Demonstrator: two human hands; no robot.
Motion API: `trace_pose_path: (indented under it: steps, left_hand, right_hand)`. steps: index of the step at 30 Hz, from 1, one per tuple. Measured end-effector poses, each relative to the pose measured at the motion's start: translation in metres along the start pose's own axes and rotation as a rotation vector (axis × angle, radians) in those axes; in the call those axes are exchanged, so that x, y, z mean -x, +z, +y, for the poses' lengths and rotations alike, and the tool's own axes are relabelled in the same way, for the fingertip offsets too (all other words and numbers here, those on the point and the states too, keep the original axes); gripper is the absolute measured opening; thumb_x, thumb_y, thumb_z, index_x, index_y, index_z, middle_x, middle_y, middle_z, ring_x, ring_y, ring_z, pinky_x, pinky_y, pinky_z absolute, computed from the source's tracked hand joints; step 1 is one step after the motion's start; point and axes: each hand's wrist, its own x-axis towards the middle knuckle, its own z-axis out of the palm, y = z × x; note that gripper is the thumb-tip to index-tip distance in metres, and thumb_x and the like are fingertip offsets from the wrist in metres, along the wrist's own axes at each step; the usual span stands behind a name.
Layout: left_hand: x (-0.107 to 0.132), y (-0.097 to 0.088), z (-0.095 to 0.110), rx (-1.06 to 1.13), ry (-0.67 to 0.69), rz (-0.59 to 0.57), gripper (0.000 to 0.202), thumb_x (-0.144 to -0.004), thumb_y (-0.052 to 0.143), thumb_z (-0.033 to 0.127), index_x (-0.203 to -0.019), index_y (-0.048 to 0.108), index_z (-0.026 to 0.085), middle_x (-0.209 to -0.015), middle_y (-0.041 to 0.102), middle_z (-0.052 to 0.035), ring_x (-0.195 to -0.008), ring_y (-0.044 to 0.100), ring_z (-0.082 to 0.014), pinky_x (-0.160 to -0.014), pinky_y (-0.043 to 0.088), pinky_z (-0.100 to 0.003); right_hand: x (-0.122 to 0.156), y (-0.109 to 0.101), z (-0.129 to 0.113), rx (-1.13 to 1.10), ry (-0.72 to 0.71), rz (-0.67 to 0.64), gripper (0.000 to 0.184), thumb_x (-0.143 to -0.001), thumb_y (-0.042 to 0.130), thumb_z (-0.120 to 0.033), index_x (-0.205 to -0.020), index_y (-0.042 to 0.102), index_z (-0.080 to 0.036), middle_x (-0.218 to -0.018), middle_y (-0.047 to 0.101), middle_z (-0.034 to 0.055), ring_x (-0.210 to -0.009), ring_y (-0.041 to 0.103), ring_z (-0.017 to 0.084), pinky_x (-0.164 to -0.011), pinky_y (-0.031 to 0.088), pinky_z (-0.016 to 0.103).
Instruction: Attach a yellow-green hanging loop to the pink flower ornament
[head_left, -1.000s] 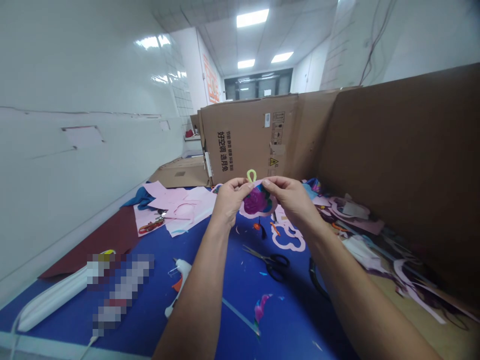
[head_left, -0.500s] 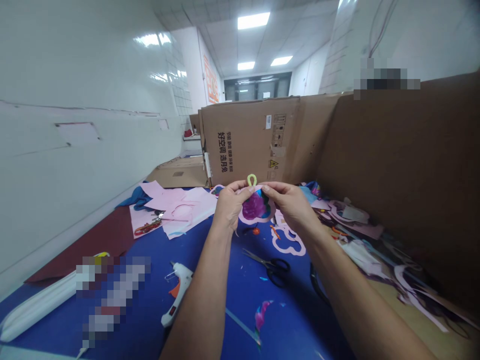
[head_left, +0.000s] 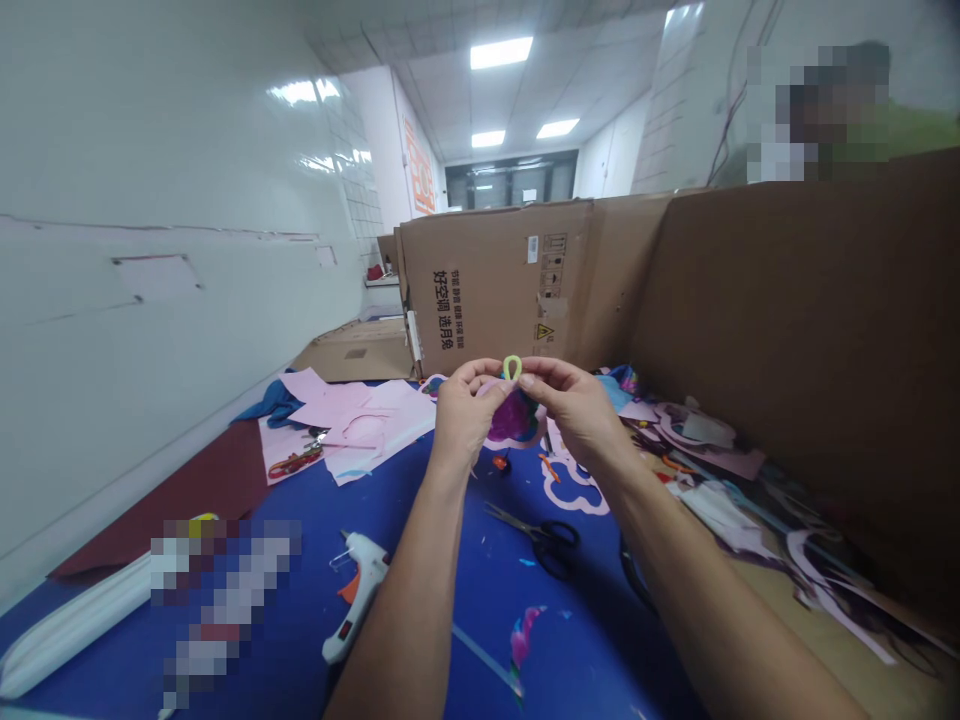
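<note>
Between my two hands, above the blue table, is a pink scalloped paper cutout with a purple, blue and dark green middle. A small yellow-green loop stands up at its top edge. My left hand pinches the cutout's upper left side, thumb in front and fingers behind. My right hand is closed at the upper right, its thumb against the base of the loop. The fingertips hide part of the cutout's top. Below my hands lie black-handled scissors, blades apart, and a pink cloud-shaped paper outline.
A white glue gun lies left of my left forearm. Pink paper sheets are at the back left, paper scraps at the right. Cardboard walls stand behind and to the right. A blurred-out person is beyond the right wall.
My right fingers have shifted up and inward to the loop's base. The cutout's top is more covered and tilted. A person has come into view at the upper right.
</note>
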Motion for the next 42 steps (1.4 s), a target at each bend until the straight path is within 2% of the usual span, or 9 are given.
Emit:
trace_pose_path:
  steps: [6, 11, 17, 22, 28, 35, 42]
  left_hand:
    - [-0.001, 0.006, -0.005, -0.001, -0.003, 0.019, 0.029, -0.071, 0.085, 0.024, -0.097, 0.076, 0.017, -0.084, 0.079, -0.004, -0.069, 0.068, -0.0137, -0.067, 0.053, -0.025]
    - [-0.001, 0.005, -0.006, -0.012, 0.018, 0.04, 0.027, -0.072, 0.084, 0.022, -0.097, 0.075, 0.018, -0.081, 0.078, -0.0028, -0.07, 0.069, -0.0138, -0.07, 0.053, -0.025]
    - [0.0, 0.004, -0.008, -0.034, -0.062, 0.017, 0.028, -0.075, 0.086, 0.029, -0.099, 0.078, 0.016, -0.09, 0.081, -0.008, -0.076, 0.071, -0.0172, -0.074, 0.054, -0.028]
    - [-0.002, 0.002, -0.009, -0.07, -0.054, 0.032, 0.02, -0.076, 0.085, 0.032, -0.087, 0.082, 0.016, -0.082, 0.079, -0.006, -0.075, 0.067, -0.0163, -0.074, 0.051, -0.028]
    - [-0.002, 0.003, -0.014, -0.098, -0.04, 0.029, 0.021, -0.077, 0.084, 0.038, -0.078, 0.082, 0.017, -0.073, 0.073, -0.0034, -0.069, 0.06, -0.0157, -0.071, 0.046, -0.028]
    - [0.004, 0.014, -0.019, -0.125, -0.001, 0.093, 0.015, -0.083, 0.077, 0.031, -0.076, 0.081, 0.018, -0.071, 0.072, -0.0014, -0.069, 0.059, -0.0159, -0.071, 0.045, -0.028]
    - [0.007, 0.021, -0.019, -0.064, -0.024, 0.099, 0.014, -0.084, 0.077, 0.027, -0.074, 0.079, 0.018, -0.068, 0.069, -0.0006, -0.066, 0.055, -0.0146, -0.069, 0.042, -0.028]
  right_hand:
    - [-0.003, -0.005, 0.003, -0.009, -0.007, 0.022, 0.049, -0.064, 0.1, -0.041, -0.107, 0.082, -0.023, -0.087, 0.08, 0.0017, -0.074, 0.069, 0.017, -0.073, 0.057, 0.032]
    - [-0.003, -0.004, 0.003, -0.021, -0.013, 0.026, 0.045, -0.066, 0.099, -0.04, -0.104, 0.083, -0.024, -0.087, 0.079, 0.0015, -0.078, 0.069, 0.017, -0.076, 0.056, 0.032]
    - [-0.003, -0.006, 0.005, 0.016, -0.018, 0.07, 0.046, -0.066, 0.099, -0.04, -0.105, 0.082, -0.022, -0.089, 0.079, 0.002, -0.077, 0.068, 0.017, -0.073, 0.055, 0.03]
    - [-0.002, -0.006, 0.004, 0.035, -0.018, 0.075, 0.046, -0.067, 0.097, -0.04, -0.106, 0.082, -0.021, -0.089, 0.08, 0.0027, -0.076, 0.068, 0.016, -0.072, 0.055, 0.029]
    - [-0.003, -0.008, 0.004, 0.069, -0.012, 0.088, 0.045, -0.069, 0.096, -0.044, -0.106, 0.082, -0.022, -0.093, 0.082, 0.0043, -0.076, 0.07, 0.018, -0.071, 0.056, 0.03]
    - [-0.002, -0.015, -0.001, 0.135, -0.04, 0.145, 0.038, -0.071, 0.096, -0.044, -0.101, 0.085, -0.023, -0.094, 0.083, 0.004, -0.083, 0.073, 0.019, -0.075, 0.058, 0.031]
    - [-0.004, -0.024, 0.001, 0.156, -0.031, 0.17, 0.04, -0.069, 0.099, -0.044, -0.102, 0.085, -0.025, -0.092, 0.081, 0.0033, -0.073, 0.068, 0.017, -0.064, 0.055, 0.029]
